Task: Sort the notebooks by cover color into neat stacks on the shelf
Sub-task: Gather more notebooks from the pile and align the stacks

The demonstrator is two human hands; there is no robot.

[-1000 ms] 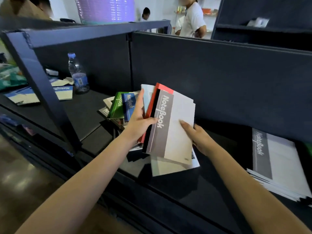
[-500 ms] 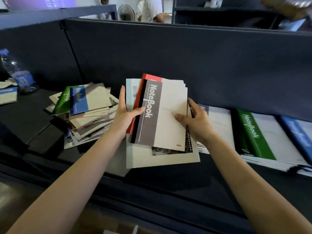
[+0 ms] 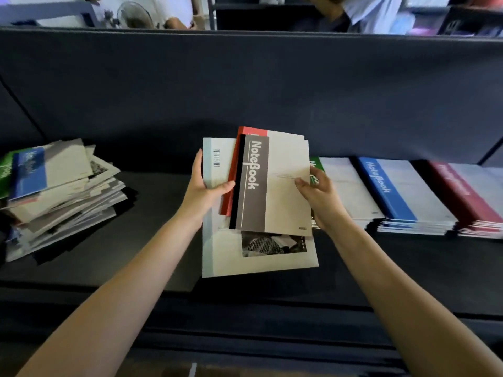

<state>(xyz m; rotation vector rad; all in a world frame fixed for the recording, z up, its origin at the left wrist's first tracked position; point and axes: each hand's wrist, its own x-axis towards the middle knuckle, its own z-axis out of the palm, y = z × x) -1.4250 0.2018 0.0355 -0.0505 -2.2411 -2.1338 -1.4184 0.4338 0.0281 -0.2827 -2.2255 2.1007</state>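
Mid-sort, our left hand (image 3: 208, 190) grips the fanned notebooks (image 3: 230, 186) while our right hand (image 3: 321, 198) pinches the top grey notebook (image 3: 283, 191), which we judge belongs beside the sorted stacks (image 3: 394, 197) right of it.

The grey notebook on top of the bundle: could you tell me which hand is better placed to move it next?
Probably the right hand: it pinches the free edge of the grey notebook, and the sorted stacks lie on that side. The left hand grips the bundle beneath.
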